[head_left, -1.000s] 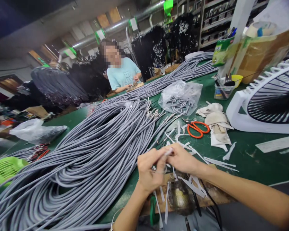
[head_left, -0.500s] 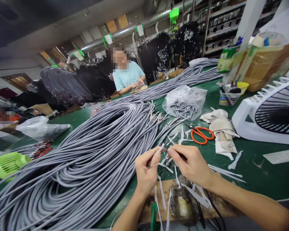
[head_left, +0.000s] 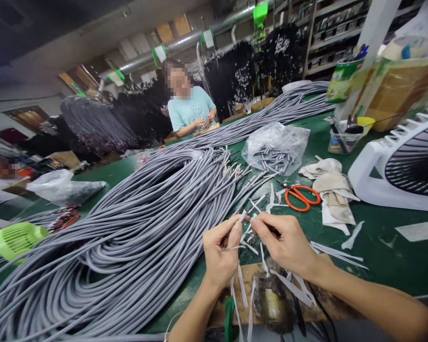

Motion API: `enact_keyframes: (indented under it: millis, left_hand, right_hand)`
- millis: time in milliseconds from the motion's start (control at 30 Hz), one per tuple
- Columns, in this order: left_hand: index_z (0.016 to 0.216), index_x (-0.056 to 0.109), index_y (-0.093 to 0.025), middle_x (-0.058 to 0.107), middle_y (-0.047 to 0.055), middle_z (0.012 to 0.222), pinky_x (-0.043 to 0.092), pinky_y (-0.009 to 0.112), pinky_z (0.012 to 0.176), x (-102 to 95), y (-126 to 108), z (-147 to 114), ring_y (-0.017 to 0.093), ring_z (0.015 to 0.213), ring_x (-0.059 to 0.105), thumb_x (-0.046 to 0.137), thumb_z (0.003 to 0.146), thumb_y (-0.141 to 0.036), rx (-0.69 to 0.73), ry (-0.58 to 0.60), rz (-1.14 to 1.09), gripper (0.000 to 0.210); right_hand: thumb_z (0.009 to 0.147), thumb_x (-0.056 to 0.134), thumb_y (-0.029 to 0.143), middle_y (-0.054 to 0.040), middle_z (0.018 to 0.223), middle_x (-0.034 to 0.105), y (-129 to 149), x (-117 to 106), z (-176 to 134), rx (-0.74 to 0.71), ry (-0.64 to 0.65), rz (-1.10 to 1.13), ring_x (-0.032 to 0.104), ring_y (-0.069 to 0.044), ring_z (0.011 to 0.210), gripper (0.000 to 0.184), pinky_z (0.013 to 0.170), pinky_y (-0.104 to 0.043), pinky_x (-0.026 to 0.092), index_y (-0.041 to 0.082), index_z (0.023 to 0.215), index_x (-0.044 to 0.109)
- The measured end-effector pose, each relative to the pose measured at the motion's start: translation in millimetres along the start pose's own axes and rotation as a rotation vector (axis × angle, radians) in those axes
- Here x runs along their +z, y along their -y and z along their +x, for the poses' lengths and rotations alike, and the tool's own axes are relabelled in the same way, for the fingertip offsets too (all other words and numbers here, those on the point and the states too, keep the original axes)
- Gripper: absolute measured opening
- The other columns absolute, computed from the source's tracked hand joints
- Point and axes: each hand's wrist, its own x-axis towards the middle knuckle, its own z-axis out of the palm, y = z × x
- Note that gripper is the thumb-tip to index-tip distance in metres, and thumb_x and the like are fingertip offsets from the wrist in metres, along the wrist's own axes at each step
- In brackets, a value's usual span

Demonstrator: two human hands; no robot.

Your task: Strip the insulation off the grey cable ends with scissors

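My left hand (head_left: 221, 249) is closed in a pinch around a small white piece (head_left: 243, 216), whose tip shows above the thumb. A thin pale strand sticks out below that thumb. Close beside it, my right hand (head_left: 288, 242) pinches with thumb and forefinger; what lies between them is too small to make out. A fine strand seems to span the fingertips. Under both hands are scattered white strips (head_left: 262, 261) and a wooden board (head_left: 248, 280) carrying a worn metal device (head_left: 273, 299). Left of my hands lies a large coil of grey cables (head_left: 146, 228), its stripped ends near my fingers.
Orange-handled scissors (head_left: 302, 198) and folded cloth gloves (head_left: 330, 187) lie to the right. Behind them are a plastic bag of grey pieces (head_left: 276, 149) and a white fan (head_left: 371, 166). A green plastic fan (head_left: 17, 240) sits left. Across the table a person (head_left: 192, 111) handles small parts.
The whole view has shifted slightly, so things on the table sit a little further right. Both hands keep their pinches close together, and the fingertips have barely moved relative to each other.
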Motion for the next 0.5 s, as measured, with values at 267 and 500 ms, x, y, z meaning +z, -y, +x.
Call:
enact_keyframes:
  millis: [267,500]
  left_hand:
    - [0.100,0.068,-0.015,0.071,0.007,0.083,0.052,0.026,0.067,9.9,0.9,-3.6,0.020,0.076,0.066,0.052,0.080,-0.018,0.030,0.035,0.114,0.025]
    - [0.096,0.069,-0.015,0.068,0.004,0.065,0.045,0.023,0.050,10.5,3.5,-4.1,0.013,0.049,0.055,0.054,0.080,-0.022,-0.054,0.208,0.107,0.024]
  right_hand:
    - [0.087,0.040,0.043,0.0069,0.050,0.025,-6.3,21.4,-3.4,0.241,-0.023,0.521,0.023,-0.006,0.042,0.037,0.038,-0.020,0.021,0.019,0.059,0.036]
    - [0.081,0.047,0.046,0.0094,0.048,0.017,-0.5,-31.6,22.0,0.248,-0.431,0.790,0.012,-0.006,0.035,0.036,0.030,-0.020,0.014,0.022,0.059,0.031]
